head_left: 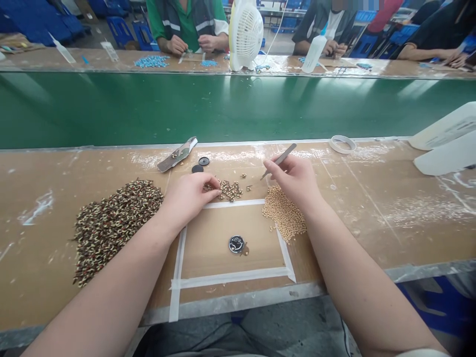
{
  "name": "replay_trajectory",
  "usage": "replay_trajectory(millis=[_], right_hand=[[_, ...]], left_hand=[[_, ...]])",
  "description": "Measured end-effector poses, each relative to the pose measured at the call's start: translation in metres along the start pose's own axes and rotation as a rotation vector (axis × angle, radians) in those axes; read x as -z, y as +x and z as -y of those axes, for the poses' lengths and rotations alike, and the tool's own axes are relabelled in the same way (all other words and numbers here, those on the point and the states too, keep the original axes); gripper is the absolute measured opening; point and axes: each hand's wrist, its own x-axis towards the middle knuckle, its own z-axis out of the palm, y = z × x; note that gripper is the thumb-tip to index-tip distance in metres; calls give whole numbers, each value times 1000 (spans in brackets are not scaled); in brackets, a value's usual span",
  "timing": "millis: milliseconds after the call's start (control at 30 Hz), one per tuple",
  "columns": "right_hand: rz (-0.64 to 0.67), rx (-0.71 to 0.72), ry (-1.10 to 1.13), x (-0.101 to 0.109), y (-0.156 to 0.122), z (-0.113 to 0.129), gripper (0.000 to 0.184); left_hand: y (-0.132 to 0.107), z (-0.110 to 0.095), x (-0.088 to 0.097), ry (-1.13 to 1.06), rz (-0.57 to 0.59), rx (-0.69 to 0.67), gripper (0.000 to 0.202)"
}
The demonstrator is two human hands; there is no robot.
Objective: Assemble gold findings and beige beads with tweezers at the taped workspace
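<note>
My left hand (188, 198) reaches to a small heap of little metallic parts (231, 190), thumb and forefinger pinched together at its left edge. Whatever is between those fingertips is too small to make out. In my right hand (297, 181) is a pair of tweezers (285, 153), tip pointing down and left, above the table. Just below that hand lies a pile of tan beads (284, 213). A small round dish of dark, glossy liquid (236, 244) sits inside a white tape frame (232, 275), beside a brown wet spot. Left of my left forearm spreads a large pile of small dark-and-cream pieces (115, 223).
Two black round caps (204, 161) and a folded strip (177, 154) lie behind my left hand. A tape roll (342, 144) and white bottles (446, 153) are at right. Beyond the green belt (223, 106), people work near a fan (246, 34).
</note>
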Motion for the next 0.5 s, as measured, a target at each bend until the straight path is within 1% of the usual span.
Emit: replay_trajectory(millis=[100,200,333,500], right_hand=[[100,14,-187,5,3,-3,31],[153,16,-294,7,5,-3,29],[190,7,-355,9,5,-1,29],[236,4,-376,11,4,5,27]], left_hand=[[2,2,-4,34,22,-69,15],[2,3,-5,43,25,-57,17],[0,-1,-2,-11,-38,-51,19],[-4,-9,-3,-86,-110,-74,20]])
